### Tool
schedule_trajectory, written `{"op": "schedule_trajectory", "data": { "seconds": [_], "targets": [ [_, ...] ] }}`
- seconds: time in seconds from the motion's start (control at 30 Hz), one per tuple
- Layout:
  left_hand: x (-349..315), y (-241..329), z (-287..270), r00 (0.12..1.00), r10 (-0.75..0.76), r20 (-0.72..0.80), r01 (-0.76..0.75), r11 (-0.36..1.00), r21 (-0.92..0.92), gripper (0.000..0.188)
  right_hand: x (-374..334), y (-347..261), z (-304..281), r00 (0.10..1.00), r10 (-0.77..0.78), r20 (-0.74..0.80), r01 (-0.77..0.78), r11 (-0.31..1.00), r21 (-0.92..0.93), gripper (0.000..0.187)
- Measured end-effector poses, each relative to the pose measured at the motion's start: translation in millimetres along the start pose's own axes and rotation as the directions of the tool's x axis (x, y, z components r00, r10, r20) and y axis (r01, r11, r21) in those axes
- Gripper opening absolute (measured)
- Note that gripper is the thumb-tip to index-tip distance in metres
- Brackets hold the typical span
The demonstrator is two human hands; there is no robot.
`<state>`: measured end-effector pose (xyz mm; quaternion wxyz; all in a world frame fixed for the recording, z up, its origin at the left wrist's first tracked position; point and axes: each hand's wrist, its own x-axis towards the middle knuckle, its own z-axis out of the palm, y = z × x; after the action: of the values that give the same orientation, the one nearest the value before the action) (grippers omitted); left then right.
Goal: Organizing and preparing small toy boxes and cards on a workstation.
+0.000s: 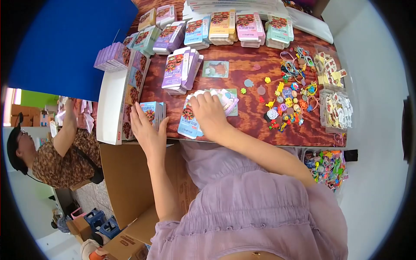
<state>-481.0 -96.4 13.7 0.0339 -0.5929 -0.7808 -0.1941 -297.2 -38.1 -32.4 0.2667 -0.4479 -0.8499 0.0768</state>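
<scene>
Fingers, left hand (pixel 149 135): spread around stacked blue boxes (pixel 151 114).
Fingers, right hand (pixel 211 116): curled over a blue carton (pixel 188 125); gripping or not, I can't tell.
Blue carton: right hand's eight o'clock.
Trinkets (pixel 287 92): right hand's three o'clock.

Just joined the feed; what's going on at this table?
A person's right hand is over a light-blue printed cardboard piece. Their spread left hand is at a group of light-blue cardboard boxes beside a long white cardboard tray. Small multicoloured trinkets lie loose to the right; pastel cardboard box stacks line the back.
</scene>
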Motion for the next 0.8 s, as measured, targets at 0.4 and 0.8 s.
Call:
{"op": "schedule_trajectory", "data": {
  "seconds": [0.4,0.8],
  "targets": [
    [-45,66,18,0.42,0.634,0.649,0.775,0.121,-0.62,0.062,-49,11,-128,0.978,-0.181,0.105,0.118,0.89,0.441,0.008],
    [-55,126,26,0.324,0.715,0.619,0.894,-0.017,-0.448,0.054,-74,69,-161,0.97,-0.032,0.242,-0.114,0.817,0.566,0.005]
  ]
}}
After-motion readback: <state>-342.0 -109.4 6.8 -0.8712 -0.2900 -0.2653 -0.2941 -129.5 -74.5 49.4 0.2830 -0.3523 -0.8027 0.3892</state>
